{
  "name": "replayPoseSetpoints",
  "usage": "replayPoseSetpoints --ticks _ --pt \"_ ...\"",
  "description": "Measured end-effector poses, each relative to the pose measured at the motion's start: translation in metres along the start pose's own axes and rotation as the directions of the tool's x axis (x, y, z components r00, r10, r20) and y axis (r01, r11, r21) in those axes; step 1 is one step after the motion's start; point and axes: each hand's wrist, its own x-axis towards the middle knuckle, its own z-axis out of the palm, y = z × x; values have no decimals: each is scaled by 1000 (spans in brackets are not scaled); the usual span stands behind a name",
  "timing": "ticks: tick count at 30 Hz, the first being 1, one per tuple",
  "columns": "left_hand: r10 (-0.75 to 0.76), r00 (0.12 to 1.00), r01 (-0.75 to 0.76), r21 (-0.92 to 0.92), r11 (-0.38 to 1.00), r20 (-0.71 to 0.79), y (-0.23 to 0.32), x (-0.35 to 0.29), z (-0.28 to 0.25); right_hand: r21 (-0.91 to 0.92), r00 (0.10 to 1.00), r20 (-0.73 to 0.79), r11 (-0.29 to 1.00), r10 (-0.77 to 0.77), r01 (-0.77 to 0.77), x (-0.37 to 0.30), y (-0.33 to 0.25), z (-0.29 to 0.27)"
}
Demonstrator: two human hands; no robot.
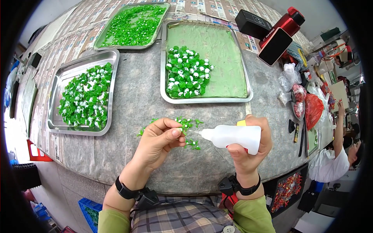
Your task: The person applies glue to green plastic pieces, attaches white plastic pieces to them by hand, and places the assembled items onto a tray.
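Observation:
My left hand (157, 141) is closed in a pinch, fingertips around a small white-and-green plastic piece (180, 130) that is partly hidden by the thumb. My right hand (248, 159) wraps round a white squeeze bottle (235, 137), tipped sideways so that its thin needle tip points left. That needle reaches close to the piece; whether it touches, I cannot tell. On the grey tabletop just beyond and beside my left hand lie several loose small green pieces with white parts (192, 145).
A metal tray (115, 68) of green-and-white pieces stands left. Ahead is a green-lined tray (223, 54) with round green-and-white pieces (186, 73). Another tray (166, 11) lies behind. Phone (275, 46), red bottle (289, 23) and bags (313, 110) sit right. A person (330, 165) is far right.

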Motion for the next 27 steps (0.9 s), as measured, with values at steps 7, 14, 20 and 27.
replayPoseSetpoints --ticks 7,14,20,27 --pt "9 1000 -9 4 1000 4 0 0 0 -21 1000 12 1000 4 -3 0 -1 3" --pt "5 1000 -5 -2 1000 23 -1 1 -2 43 999 -20 998 43 -42 0 1 -2" --pt "3 999 -3 -1 1000 32 -1 1 -2 43 997 -64 998 43 -40 -1 3 1" --pt "125 991 -120 94 988 -44 -1 -1 1 33 999 -32 999 -15 16 0 3 -4"
